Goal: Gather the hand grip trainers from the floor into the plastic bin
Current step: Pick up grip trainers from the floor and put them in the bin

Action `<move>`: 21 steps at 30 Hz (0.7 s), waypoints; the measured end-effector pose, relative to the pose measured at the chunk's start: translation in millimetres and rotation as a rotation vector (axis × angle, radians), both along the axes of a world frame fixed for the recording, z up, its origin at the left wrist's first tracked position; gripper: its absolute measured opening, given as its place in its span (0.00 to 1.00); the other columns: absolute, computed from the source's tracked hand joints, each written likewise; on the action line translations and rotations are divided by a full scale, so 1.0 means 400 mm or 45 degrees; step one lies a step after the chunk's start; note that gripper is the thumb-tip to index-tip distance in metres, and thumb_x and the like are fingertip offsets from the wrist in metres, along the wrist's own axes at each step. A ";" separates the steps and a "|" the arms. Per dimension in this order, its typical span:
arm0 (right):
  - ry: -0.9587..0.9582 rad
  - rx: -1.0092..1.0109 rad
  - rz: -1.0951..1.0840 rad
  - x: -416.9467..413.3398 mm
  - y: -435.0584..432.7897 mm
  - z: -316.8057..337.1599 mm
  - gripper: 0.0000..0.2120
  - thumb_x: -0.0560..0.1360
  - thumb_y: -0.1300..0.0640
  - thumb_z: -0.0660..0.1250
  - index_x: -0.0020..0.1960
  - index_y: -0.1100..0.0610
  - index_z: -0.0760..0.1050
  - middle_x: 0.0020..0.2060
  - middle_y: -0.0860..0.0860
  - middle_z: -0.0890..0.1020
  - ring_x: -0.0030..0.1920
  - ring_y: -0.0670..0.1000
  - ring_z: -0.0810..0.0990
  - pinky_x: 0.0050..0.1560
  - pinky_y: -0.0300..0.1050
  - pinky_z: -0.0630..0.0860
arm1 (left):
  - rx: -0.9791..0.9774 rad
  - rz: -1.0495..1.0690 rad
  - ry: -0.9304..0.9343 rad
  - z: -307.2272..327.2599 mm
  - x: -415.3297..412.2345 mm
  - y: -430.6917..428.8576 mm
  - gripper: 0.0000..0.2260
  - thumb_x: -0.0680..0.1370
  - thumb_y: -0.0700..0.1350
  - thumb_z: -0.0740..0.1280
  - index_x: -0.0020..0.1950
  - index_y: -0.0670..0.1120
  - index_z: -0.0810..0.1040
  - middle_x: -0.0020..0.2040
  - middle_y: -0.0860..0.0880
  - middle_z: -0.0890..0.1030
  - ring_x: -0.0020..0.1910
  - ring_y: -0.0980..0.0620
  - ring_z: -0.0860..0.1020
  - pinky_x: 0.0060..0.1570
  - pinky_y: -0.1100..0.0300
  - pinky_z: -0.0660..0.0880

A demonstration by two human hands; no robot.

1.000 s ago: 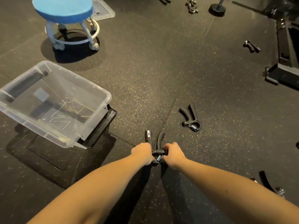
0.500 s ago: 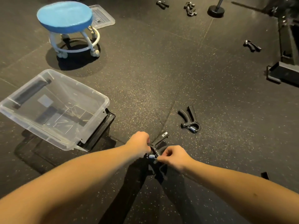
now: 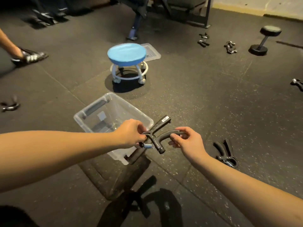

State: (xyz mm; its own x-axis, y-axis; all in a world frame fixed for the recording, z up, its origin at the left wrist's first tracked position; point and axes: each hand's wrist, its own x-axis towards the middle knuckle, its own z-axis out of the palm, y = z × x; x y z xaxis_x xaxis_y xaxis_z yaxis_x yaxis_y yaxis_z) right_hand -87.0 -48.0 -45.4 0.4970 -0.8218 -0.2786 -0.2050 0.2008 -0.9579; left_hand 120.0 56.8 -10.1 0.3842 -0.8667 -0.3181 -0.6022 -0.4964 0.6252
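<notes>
Both hands hold one black hand grip trainer (image 3: 157, 136) in the air, just right of the clear plastic bin (image 3: 91, 112). My left hand (image 3: 131, 133) pinches its spring end. My right hand (image 3: 185, 140) holds one of its handles; the other handle points up and right. The bin looks empty and sits on the floor under my left hand. Another grip trainer (image 3: 225, 153) lies on the floor to the right. More trainers lie far back (image 3: 203, 40), (image 3: 230, 47), at the right edge (image 3: 297, 83) and at the left edge (image 3: 9, 105).
A low blue-topped rolling stool (image 3: 127, 54) stands behind the bin, with a clear lid (image 3: 151, 52) beyond it. A dumbbell (image 3: 264, 40) stands on end at the back right. Another person's foot (image 3: 29, 56) is at the left. Gym equipment lines the far wall.
The trainer has come up off the floor in both hands and now hangs beside the bin. My view has tilted up, showing the far wall and more of the floor.
</notes>
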 end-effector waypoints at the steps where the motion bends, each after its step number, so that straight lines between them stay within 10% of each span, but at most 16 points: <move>1: -0.035 0.029 0.016 0.037 0.008 0.008 0.10 0.76 0.68 0.70 0.57 0.64 0.77 0.42 0.62 0.85 0.37 0.58 0.87 0.36 0.44 0.82 | 0.015 0.028 0.017 0.005 0.034 0.020 0.05 0.75 0.40 0.74 0.50 0.44 0.81 0.41 0.47 0.85 0.36 0.48 0.85 0.38 0.52 0.84; 21: 0.213 0.468 -0.280 0.708 0.095 -0.051 0.09 0.77 0.70 0.67 0.57 0.67 0.78 0.37 0.60 0.81 0.33 0.54 0.79 0.33 0.42 0.77 | 0.377 -0.123 -0.542 -0.119 0.563 0.086 0.05 0.77 0.42 0.67 0.50 0.47 0.83 0.47 0.46 0.83 0.45 0.43 0.80 0.43 0.52 0.76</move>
State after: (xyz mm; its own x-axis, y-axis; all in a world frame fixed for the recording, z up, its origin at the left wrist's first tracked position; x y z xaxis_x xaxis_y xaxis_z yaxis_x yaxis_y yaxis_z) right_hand 196.2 -9.9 -66.0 0.2451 -0.7343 -0.6330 -0.2652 0.5772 -0.7723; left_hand 345.4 91.4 -57.6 0.4554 -0.8012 -0.3881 -0.8241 -0.5443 0.1567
